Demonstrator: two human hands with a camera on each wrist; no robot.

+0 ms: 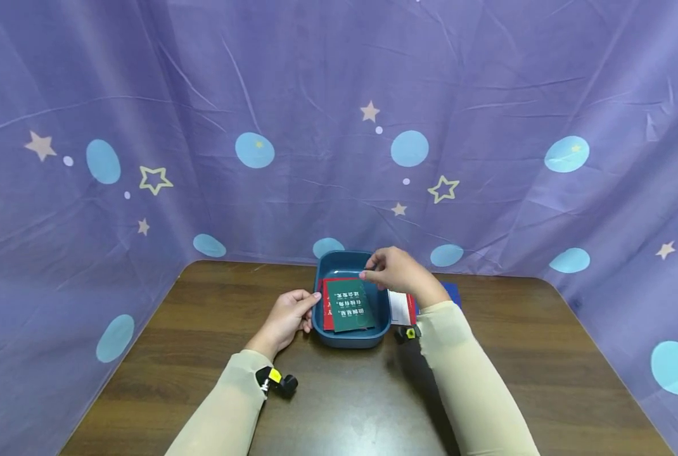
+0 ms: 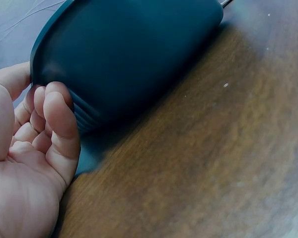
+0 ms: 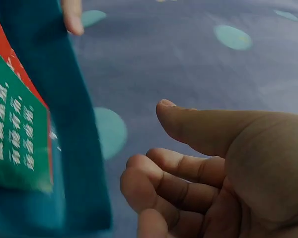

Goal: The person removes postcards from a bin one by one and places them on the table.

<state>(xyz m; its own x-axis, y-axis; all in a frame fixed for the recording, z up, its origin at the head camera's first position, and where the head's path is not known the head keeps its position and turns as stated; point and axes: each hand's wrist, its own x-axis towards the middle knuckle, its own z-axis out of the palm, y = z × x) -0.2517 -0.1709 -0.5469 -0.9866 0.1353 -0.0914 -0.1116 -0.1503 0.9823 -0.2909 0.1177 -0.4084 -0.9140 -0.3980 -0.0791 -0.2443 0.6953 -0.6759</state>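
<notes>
A dark teal plastic basin [image 1: 351,342] stands near the back of the table. My left hand [image 1: 286,316] grips its left wall, thumb on the rim and fingers curled against the outside; in the left wrist view, those fingers [image 2: 59,111] lie along the ribbed outer wall. Inside, a green card [image 1: 351,306] with white characters lies over a red card [image 1: 328,316]. Above the basin's far right part is my right hand [image 1: 397,273]. The right wrist view shows its thumb apart from the loosely bent fingers [image 3: 174,183], with nothing between them.
Right of the basin, a white-and-red card or booklet [image 1: 400,308] and a blue item [image 1: 452,292] are partly hidden by my right wrist. The brown wooden table [image 1: 339,399] meets a purple star-patterned curtain [image 1: 327,190] behind and at both sides.
</notes>
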